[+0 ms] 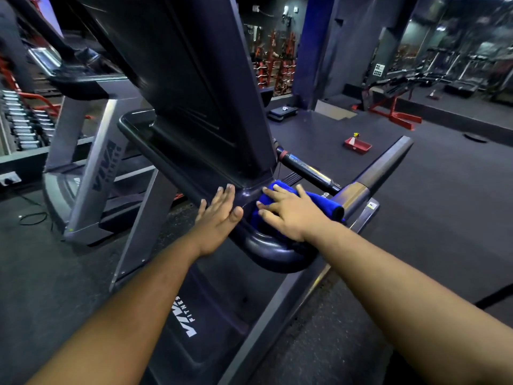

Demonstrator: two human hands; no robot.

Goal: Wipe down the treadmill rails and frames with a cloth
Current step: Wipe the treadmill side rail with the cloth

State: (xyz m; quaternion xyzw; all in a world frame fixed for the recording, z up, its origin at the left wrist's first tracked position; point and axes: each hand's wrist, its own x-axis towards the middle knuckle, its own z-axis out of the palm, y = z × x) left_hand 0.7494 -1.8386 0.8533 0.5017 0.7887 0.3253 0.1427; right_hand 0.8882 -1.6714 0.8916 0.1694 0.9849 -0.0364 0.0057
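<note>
A dark treadmill frame [172, 168] with a rounded console rim fills the middle of the view. My right hand [288, 215] lies flat with spread fingers on a folded blue cloth [319, 202], pressing it against the corner where the console meets the rim. My left hand [219, 215] rests flat, fingers straight, on the rim just left of that corner. A grey side handrail [385, 168] runs away to the upper right, and a black grip bar [305, 168] sits beside it.
A second treadmill [91, 168] stands close on the left. A red tray [357, 145] lies on the dark gym floor to the right, with a red bench [394, 107] behind it. Weight racks line the far wall.
</note>
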